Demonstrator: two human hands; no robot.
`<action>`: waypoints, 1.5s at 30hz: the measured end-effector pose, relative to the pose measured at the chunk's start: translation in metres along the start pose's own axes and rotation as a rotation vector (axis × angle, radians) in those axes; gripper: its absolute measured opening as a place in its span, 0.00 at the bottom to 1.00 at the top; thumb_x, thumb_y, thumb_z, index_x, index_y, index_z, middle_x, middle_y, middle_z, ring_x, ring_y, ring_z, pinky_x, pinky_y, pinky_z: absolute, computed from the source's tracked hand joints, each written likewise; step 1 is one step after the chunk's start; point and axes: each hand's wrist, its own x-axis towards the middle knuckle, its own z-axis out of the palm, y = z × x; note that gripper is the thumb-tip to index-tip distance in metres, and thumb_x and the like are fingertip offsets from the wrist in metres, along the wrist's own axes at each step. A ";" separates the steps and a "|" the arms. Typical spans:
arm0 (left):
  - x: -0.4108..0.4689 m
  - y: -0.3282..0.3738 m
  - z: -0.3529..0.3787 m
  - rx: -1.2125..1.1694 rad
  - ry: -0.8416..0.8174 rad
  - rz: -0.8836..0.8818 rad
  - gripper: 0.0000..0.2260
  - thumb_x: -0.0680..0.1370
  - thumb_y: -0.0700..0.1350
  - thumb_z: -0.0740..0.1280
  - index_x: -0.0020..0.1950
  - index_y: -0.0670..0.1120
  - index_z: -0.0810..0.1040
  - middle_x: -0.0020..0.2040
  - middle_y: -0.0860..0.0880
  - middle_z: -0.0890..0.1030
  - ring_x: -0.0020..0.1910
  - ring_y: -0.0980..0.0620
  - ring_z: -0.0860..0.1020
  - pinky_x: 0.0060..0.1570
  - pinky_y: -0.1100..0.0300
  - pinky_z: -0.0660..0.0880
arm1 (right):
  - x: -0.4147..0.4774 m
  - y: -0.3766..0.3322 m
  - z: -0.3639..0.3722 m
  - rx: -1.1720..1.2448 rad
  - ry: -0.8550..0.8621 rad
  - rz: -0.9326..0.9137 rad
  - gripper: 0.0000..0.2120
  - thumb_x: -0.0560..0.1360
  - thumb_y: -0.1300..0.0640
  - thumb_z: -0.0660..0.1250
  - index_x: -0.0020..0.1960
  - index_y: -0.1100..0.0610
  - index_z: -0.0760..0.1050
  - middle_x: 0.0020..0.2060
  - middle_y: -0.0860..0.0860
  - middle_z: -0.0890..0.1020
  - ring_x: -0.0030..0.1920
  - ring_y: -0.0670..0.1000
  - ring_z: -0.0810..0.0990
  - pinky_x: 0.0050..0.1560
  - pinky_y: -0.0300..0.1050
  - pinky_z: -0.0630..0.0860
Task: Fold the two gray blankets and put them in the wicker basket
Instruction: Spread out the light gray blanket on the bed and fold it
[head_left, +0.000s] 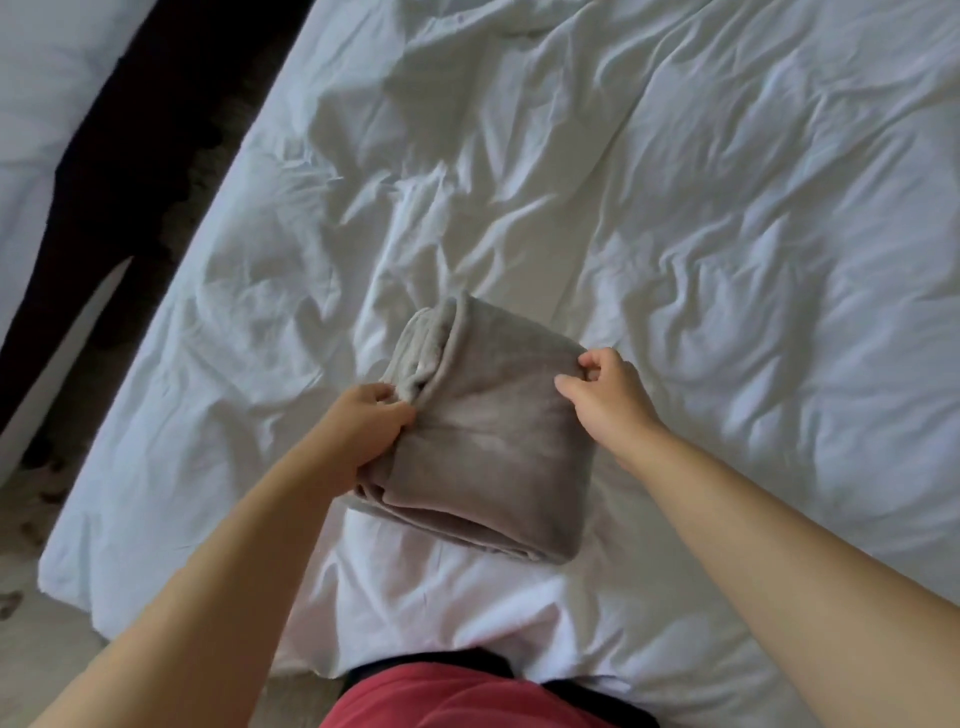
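Note:
One gray blanket (488, 431) lies folded into a thick, compact rectangle on the white bed, its layered edges showing at the near and far left sides. My left hand (363, 426) grips the blanket's left edge, fingers curled into the folds. At the far right corner my right hand (602, 389) pinches the top layer between thumb and fingers. No second gray blanket and no wicker basket appear in this view.
A rumpled white duvet (727, 234) covers the bed, which fills most of the view. The bed's left edge runs diagonally, with a dark floor gap (130, 182) beside it and another white bed (47, 83) at the far left.

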 end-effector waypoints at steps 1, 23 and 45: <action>0.004 -0.012 -0.005 0.048 0.088 -0.018 0.12 0.69 0.46 0.69 0.51 0.46 0.81 0.48 0.44 0.83 0.45 0.46 0.80 0.42 0.58 0.75 | 0.000 0.005 0.003 -0.020 0.004 0.011 0.27 0.71 0.48 0.70 0.66 0.56 0.69 0.60 0.53 0.73 0.59 0.54 0.75 0.59 0.46 0.72; 0.005 0.088 0.094 0.658 0.002 0.608 0.15 0.73 0.46 0.65 0.59 0.52 0.74 0.49 0.50 0.80 0.49 0.47 0.76 0.45 0.59 0.67 | -0.070 0.134 -0.028 1.570 -0.102 0.420 0.15 0.76 0.52 0.62 0.57 0.56 0.80 0.51 0.55 0.85 0.50 0.52 0.85 0.48 0.47 0.79; -0.061 0.033 0.228 0.994 0.268 0.635 0.26 0.79 0.56 0.51 0.76 0.50 0.58 0.79 0.44 0.51 0.77 0.46 0.46 0.73 0.46 0.38 | -0.048 0.137 -0.092 -0.436 0.297 -0.495 0.31 0.74 0.53 0.67 0.75 0.54 0.63 0.75 0.61 0.60 0.75 0.62 0.57 0.73 0.58 0.55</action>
